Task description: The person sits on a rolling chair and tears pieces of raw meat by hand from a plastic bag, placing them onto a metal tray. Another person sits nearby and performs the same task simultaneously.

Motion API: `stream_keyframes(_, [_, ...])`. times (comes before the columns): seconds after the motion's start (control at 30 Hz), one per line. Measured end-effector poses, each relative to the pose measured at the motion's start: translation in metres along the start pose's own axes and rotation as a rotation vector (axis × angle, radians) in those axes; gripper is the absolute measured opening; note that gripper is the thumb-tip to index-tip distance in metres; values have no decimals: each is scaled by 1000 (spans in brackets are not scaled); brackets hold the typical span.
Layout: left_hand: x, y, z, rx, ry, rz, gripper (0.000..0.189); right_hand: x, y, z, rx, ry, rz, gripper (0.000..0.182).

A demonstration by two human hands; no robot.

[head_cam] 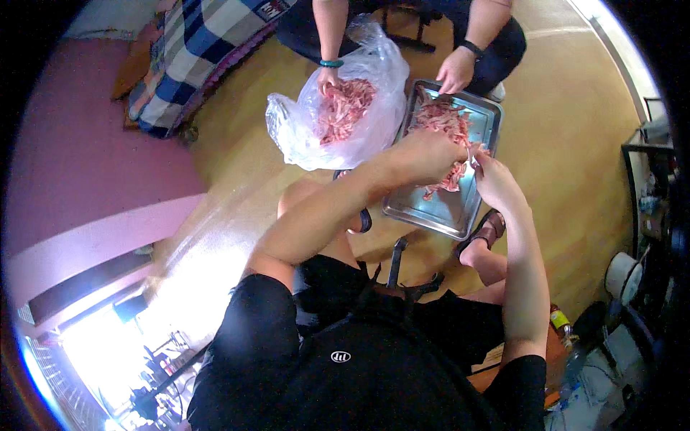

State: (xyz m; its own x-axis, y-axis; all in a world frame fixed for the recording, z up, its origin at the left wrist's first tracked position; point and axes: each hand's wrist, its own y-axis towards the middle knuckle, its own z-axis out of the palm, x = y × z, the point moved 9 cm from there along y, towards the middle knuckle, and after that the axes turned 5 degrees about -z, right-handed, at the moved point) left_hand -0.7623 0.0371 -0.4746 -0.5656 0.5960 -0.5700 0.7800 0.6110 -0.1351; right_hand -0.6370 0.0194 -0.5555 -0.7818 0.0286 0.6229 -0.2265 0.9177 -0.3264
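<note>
A shallow rectangular metal tray (420, 213) rests on the floor before me, with a heap of raw pinkish meat strips (442, 118) in it. Over the tray, my left hand (439, 156) and my right hand (496, 180) meet, pinching a small meat piece (475, 151) between their fingertips. My left hand hides part of the heap. To the left of the tray stands an opened clear plastic bag (302, 140) holding more raw meat strips (345, 113).
Opposite me, another person crouches; one hand (329, 81) reaches into the bag, the other hand (457, 70) touches the tray's far end. A checked cloth (188, 64) hangs at the upper left. A dark metal rack (633, 161) stands at the right. My sandalled foot (482, 237) is beside the tray.
</note>
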Motion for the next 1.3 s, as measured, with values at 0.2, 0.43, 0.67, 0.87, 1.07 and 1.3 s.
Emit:
stream_keyframes(0.2, [38, -4, 12, 69, -299, 109, 26, -5, 13, 20, 57, 33, 112, 26])
stream_keyframes(0.43, [38, -3, 40, 74, -16, 192, 23, -4, 44, 34, 86, 34, 61, 22])
stream_keyframes(0.67, [218, -15, 65, 182, 41, -185, 20, -36, 52, 52, 37, 78, 40, 24])
stream_keyframes(0.87, [539, -236, 187, 599, 406, -547, 12, 12, 79, 88, 237, 115, 87, 31])
stream_keyframes(1.07, [592, -257, 114, 125, 343, -1197, 78, -13, 51, 79, 245, 152, 372, 29])
stream_keyframes(1.3, [539, -179, 165, 333, 267, -860, 24, -1, 56, 87, 306, 119, 307, 28])
